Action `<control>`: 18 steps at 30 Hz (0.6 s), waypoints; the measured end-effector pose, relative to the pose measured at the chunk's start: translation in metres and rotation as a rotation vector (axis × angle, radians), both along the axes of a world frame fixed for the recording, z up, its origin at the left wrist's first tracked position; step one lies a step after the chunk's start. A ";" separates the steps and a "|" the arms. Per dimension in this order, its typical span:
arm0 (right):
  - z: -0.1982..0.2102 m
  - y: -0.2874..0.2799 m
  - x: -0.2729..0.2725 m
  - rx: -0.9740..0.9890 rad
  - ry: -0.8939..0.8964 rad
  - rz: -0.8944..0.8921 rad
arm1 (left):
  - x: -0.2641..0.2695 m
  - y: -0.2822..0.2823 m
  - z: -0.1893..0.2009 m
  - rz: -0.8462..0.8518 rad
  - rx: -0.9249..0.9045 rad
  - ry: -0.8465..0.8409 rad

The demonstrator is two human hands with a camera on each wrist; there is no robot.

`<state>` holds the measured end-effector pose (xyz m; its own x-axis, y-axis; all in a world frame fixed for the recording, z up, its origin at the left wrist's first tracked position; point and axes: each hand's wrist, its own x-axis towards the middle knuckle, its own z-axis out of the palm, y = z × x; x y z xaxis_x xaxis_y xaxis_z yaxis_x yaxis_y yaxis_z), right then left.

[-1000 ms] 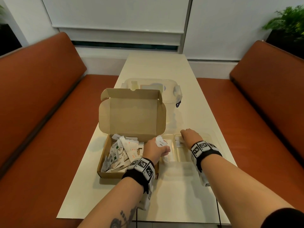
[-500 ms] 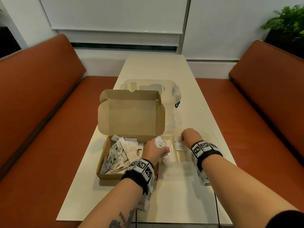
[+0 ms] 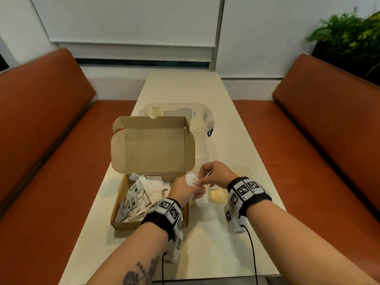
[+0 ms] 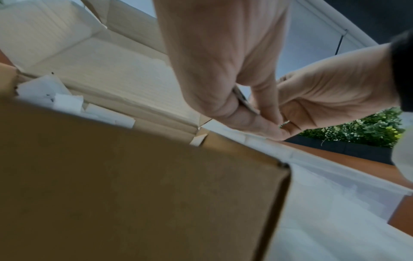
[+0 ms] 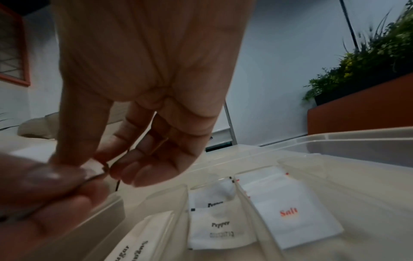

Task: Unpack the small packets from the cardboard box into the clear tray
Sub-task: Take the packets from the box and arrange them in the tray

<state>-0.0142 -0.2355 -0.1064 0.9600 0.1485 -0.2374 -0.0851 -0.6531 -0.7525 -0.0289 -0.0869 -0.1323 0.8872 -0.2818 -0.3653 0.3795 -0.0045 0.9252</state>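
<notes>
The open cardboard box (image 3: 120, 204) lies left of centre with several white packets (image 3: 141, 194) inside. To its right is the clear tray (image 3: 249, 171), faint in the head view. In the right wrist view its compartments hold a Sugar packet (image 5: 138, 247), Pepper packets (image 5: 221, 227) and a Salt packet (image 5: 288, 213). My left hand (image 3: 196, 192) grips a small bundle of packets (image 3: 200, 199) over the box's right edge. My right hand (image 3: 202, 179) meets it and pinches one packet (image 3: 192, 178) of that bundle, seen edge-on as a thin packet edge (image 5: 105, 167).
A lidded clear container (image 3: 205, 118) stands behind the box's upright lid (image 3: 152, 149). The narrow cream table (image 3: 205, 254) runs between two orange benches (image 3: 51, 161). A plant (image 3: 349, 36) sits at the far right.
My right hand has moved left from the tray to my left hand and now pinches a packet there. My left hand holds its bundle in nearly the same place.
</notes>
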 end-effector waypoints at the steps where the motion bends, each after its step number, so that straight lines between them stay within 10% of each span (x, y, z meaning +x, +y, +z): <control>1: -0.001 -0.001 -0.001 0.005 0.006 -0.008 | -0.002 -0.001 0.001 -0.016 -0.004 0.004; 8: -0.002 -0.019 -0.005 0.137 0.035 -0.128 | -0.001 -0.002 0.004 0.088 -0.238 0.174; 18: 0.006 -0.024 -0.009 0.098 0.113 -0.092 | -0.001 -0.009 0.004 0.093 0.018 0.013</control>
